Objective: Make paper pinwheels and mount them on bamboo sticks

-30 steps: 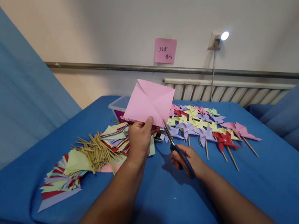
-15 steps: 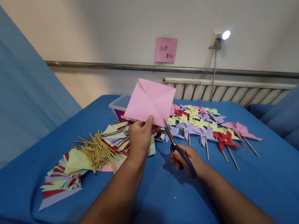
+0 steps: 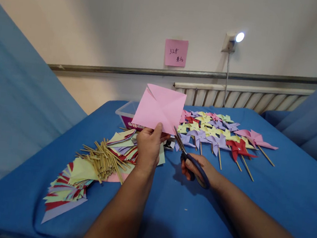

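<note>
My left hand (image 3: 148, 146) pinches the lower edge of a pink paper square (image 3: 159, 107) and holds it upright above the table; the sheet shows diagonal creases and a slit at its top left corner. My right hand (image 3: 198, 169) grips blue-handled scissors (image 3: 190, 161), whose blades point up and left towards the paper's lower right corner, a small gap apart from it. Under my left hand lies a fan of cut coloured paper squares (image 3: 121, 145).
Finished paper pinwheels on sticks (image 3: 216, 135) lie in rows at the back right of the blue-covered table (image 3: 281, 194). A heap of wooden sticks (image 3: 102, 160) rests on more coloured sheets (image 3: 64, 196) at the left. A clear plastic box (image 3: 124, 113) stands behind the pink sheet.
Almost nothing differs. The pink sheet and the scissors sit in nearly the same place; the view has shifted very slightly.
</note>
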Demonstrator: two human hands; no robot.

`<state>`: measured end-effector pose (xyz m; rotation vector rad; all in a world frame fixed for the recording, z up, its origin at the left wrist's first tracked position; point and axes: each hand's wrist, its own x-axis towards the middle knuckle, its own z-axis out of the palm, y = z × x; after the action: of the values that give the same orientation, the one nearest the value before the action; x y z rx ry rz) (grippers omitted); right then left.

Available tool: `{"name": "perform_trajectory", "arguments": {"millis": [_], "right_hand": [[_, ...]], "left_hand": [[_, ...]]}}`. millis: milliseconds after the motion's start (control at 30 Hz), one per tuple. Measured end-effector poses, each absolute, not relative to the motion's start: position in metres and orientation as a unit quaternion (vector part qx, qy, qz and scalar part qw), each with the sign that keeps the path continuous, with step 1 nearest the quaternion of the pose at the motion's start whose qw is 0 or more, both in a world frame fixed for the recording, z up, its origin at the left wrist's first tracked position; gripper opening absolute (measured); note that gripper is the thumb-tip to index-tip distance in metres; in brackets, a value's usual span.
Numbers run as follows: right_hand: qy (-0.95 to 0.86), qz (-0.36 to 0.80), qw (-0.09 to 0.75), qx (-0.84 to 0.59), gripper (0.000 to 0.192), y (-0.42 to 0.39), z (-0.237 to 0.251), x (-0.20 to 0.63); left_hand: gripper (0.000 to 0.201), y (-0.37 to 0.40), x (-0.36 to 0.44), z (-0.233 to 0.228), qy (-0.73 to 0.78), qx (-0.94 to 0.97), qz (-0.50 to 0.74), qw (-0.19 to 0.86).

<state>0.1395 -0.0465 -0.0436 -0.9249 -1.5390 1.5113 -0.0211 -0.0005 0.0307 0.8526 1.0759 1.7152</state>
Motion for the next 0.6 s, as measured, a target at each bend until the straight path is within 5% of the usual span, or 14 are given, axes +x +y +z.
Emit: {"name": "perform_trajectory", "arguments": {"millis": [600], "right_hand": [[-0.616,0.579,0.376,-0.379,0.042,-0.0457,-0.0482,0.1386]], "left_hand": [[0.033,0.0015,-0.0221,0.0283,0.444,0.347,0.694,0.448]]}}
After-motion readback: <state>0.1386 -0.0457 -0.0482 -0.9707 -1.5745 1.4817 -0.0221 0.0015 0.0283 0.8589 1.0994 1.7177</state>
